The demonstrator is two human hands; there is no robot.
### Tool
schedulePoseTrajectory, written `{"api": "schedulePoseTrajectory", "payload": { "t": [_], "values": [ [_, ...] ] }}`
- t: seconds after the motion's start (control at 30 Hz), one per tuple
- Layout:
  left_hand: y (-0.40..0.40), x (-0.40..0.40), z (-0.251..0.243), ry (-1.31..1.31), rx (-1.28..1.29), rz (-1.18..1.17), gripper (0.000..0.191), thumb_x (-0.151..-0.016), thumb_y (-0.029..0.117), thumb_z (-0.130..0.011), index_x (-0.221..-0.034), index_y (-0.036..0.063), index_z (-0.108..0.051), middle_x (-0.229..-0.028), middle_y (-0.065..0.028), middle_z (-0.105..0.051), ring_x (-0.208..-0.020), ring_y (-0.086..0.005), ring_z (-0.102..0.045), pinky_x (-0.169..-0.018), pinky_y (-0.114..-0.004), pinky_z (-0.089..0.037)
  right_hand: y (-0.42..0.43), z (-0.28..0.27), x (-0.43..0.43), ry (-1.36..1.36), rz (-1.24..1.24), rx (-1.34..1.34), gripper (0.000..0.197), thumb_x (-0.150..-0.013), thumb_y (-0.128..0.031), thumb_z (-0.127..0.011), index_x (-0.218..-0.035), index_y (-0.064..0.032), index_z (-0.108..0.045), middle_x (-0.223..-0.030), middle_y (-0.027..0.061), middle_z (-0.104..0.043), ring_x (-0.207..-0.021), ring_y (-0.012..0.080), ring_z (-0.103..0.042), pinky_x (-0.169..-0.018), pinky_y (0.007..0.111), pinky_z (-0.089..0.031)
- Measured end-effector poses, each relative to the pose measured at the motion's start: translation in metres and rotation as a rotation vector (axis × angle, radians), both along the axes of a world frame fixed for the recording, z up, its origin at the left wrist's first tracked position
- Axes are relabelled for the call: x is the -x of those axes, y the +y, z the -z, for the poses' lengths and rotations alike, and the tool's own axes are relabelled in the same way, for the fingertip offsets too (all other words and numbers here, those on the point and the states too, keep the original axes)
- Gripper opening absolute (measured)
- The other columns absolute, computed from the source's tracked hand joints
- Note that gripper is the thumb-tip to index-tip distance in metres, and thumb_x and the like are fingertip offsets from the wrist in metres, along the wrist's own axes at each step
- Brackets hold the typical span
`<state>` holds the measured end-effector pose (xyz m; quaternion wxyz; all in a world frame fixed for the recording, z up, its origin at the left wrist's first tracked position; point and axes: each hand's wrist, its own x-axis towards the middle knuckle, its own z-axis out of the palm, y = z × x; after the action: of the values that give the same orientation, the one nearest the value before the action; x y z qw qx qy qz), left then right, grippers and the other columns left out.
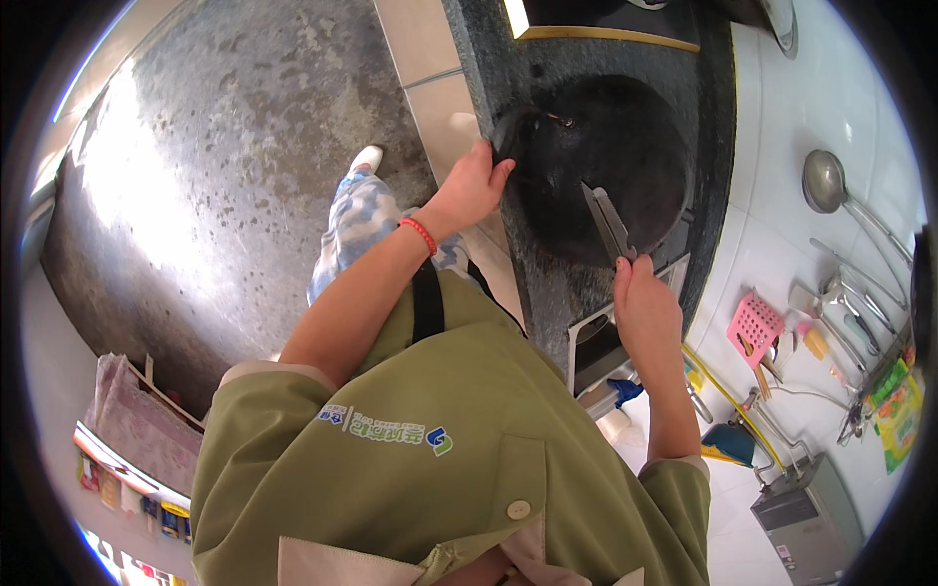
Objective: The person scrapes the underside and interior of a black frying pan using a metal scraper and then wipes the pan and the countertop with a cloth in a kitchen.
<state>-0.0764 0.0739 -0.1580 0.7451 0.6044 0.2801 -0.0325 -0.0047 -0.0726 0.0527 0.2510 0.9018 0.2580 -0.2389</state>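
A large, round, blackened wok [608, 168] lies on the dark stone counter, and its underside seems to face up. My left hand [473, 179] grips the wok's black curved handle [506, 132] at the counter's front edge. In my right hand [645, 293] is a pair of kitchen scissors [608, 220] with metal blades, slightly spread and pointing away from me over the wok. One blade has a toothed edge. Whether the tips touch the wok's surface, I cannot tell. The scissors' handles are hidden inside my right fist.
Beyond the wok is a black cooktop [615, 18] with a gold-coloured rim. On the right wall hang a metal ladle [824, 179], several utensils and a pink perforated holder [755, 326]. A framed opening [595, 348] in the counter lies nearer me. A grey water appliance [806, 516] is at lower right.
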Motion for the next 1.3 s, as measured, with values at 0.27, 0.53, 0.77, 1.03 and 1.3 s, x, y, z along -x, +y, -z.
{"api": "schedulePoseTrajectory", "payload": {
  "t": [0.27,0.53,0.77,1.03,1.3],
  "values": [
    [-0.011,0.004,0.015,-0.049,-0.142,0.022,0.032,-0.095,0.024,-0.048,-0.084,-0.0012,-0.033,-0.064,-0.0152,-0.055,-0.053,-0.0244,-0.061,-0.05,-0.035,-0.046,-0.003,0.0,0.001,0.042,0.087,0.008,0.035,-0.097,-0.032,-0.035,-0.088,-0.0001,-0.047,-0.068,0.0244,-0.061,-0.065,0.0422,-0.06,-0.058,0.049,-0.048],
    [-0.005,-0.001,0.005,0.006,-0.034,0.028,0.032,-0.095,0.024,-0.048,-0.086,-0.0034,-0.035,-0.065,-0.0206,-0.055,-0.059,-0.0319,-0.06,-0.055,-0.04,-0.046,-0.016,0.019,-0.002,0.056,0.147,-0.157,0.036,-0.097,-0.031,-0.036,-0.087,0.001,-0.048,-0.069,0.0262,-0.059,-0.069,0.0445,-0.059,-0.061,0.05,-0.047],
    [0.002,-0.002,0.011,-0.069,-0.119,0.076,0.038,-0.094,0.029,-0.049,-0.084,-0.0048,-0.038,-0.063,-0.0221,-0.056,-0.053,-0.034,-0.059,-0.052,-0.041,-0.046,-0.026,0.047,0.005,0.118,0.25,-0.539,0.035,-0.097,-0.032,-0.039,-0.087,-0.0004,-0.05,-0.07,0.0267,-0.056,-0.07,0.046,-0.055,-0.059,0.051,-0.042],
    [0.014,-0.005,-0.005,0.039,-0.038,0.138,0.042,-0.093,0.035,-0.05,-0.08,-0.0043,-0.043,-0.061,-0.0199,-0.056,-0.049,-0.031,-0.059,-0.053,-0.04,-0.047,-0.055,0.035,0.006,-0.074,-0.155,-0.241,0.026,-0.093,-0.032,-0.047,-0.09,-0.0065,-0.051,-0.079,0.0154,-0.062,-0.063,0.0334,-0.062,-0.053,0.041,-0.05],
    [0.023,-0.017,-0.015,0.127,-0.164,0.222,0.048,-0.092,0.04,-0.049,-0.082,-0.0071,-0.055,-0.068,-0.0202,-0.061,-0.053,-0.0302,-0.062,-0.056,-0.04,-0.051,-0.022,0.035,-0.004,-0.102,-0.279,-0.136,0.026,-0.092,-0.03,-0.048,-0.083,-0.006,-0.047,-0.063,0.0145,-0.06,-0.054,0.0311,-0.062,-0.047,0.039,-0.05]
  ]
}}
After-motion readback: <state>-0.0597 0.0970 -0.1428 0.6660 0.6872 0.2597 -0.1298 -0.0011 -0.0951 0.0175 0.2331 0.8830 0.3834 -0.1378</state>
